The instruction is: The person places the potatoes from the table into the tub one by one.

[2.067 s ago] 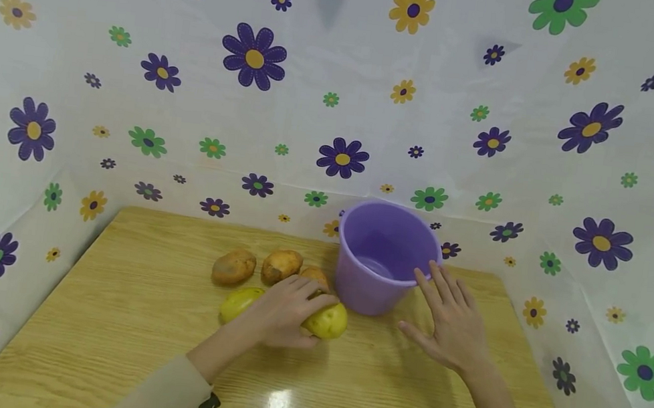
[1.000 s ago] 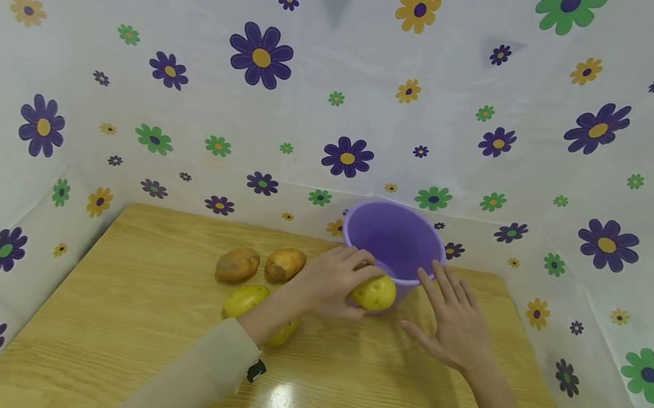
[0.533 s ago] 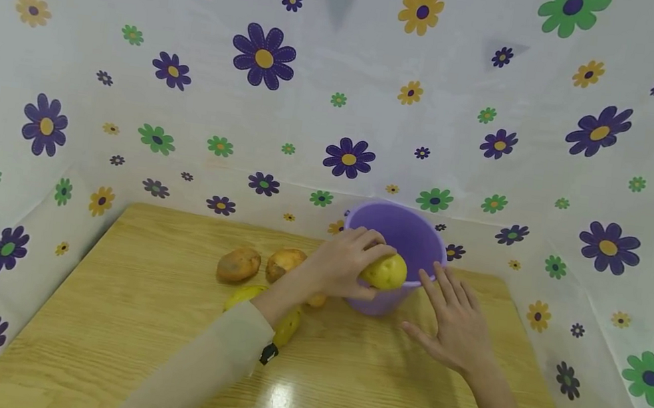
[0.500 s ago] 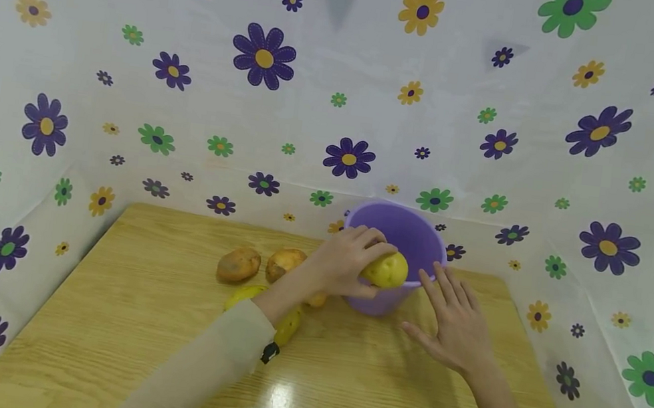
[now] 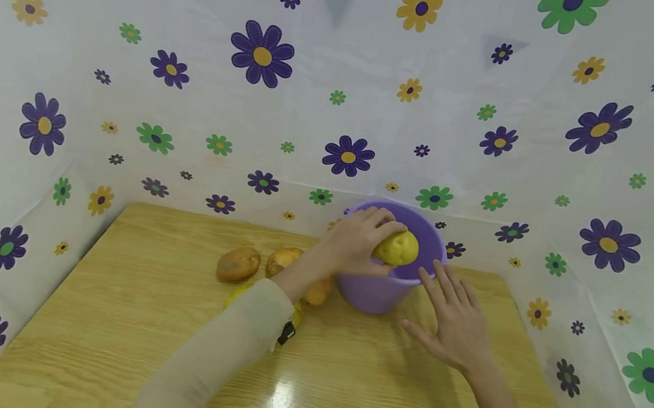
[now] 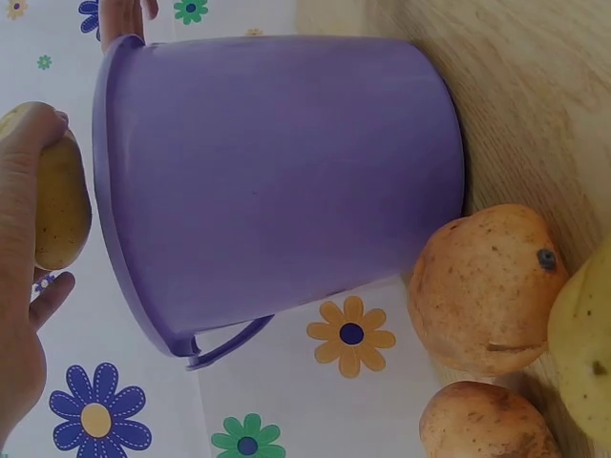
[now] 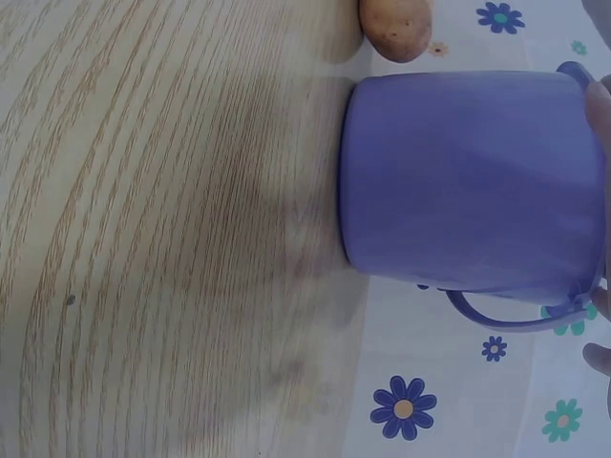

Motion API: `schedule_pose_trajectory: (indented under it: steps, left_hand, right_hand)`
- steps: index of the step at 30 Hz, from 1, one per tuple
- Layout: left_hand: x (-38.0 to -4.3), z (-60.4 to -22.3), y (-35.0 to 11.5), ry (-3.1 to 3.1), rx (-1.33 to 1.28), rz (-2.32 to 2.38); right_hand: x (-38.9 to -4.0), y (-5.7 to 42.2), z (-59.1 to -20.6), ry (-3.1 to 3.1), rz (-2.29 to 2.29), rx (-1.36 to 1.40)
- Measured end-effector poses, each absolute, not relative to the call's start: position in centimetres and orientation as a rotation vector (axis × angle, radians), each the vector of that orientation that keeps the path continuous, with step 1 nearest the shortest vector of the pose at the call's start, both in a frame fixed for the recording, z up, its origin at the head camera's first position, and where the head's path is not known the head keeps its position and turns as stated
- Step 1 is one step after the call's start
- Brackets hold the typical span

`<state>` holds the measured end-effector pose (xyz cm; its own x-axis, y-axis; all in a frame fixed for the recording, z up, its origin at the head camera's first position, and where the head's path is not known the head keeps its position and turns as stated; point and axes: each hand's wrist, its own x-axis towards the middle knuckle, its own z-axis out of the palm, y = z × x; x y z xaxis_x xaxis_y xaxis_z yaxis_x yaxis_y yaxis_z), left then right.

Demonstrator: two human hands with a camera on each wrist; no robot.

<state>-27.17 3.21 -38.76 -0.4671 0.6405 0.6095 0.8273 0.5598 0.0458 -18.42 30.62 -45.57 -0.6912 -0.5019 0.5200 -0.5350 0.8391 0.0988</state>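
Note:
My left hand (image 5: 354, 242) grips a yellow potato (image 5: 399, 248) over the mouth of a purple bucket (image 5: 371, 295). In the left wrist view, thumb and fingers curl round the potato (image 6: 65, 215) just beyond the bucket's rim. My right hand (image 5: 454, 325) has its fingers spread, with fingertips at the bucket's right rim. Left of the bucket lie brown potatoes: one farthest left (image 5: 238, 264), another beside it (image 5: 281, 261), and a third near the bucket's base (image 6: 482, 286). Yellow potatoes lie in front of them, largely covered by my left sleeve; one (image 6: 587, 353) shows in the left wrist view.
A wood-grain table (image 5: 123, 342) bears everything. White flower-printed sheeting (image 5: 320, 48) hangs behind and along both sides, close behind the bucket. The bucket's handle (image 7: 516, 324) hangs down at its far side in the right wrist view.
My left hand has lifted the yellow potato from the table beside the bucket and carried it right and away from me, over the bucket's mouth. My right hand has stayed at the rim.

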Motion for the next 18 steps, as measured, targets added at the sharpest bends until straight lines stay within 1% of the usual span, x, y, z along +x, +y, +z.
schedule_pose_trajectory:
  steps: [18]
  left_hand:
    - [-30.5, -39.5, 3.9, -2.503, -1.067, -0.408]
  right_hand:
    - [-18.5, 30.5, -45.5, -2.465, 0.094, 0.755]
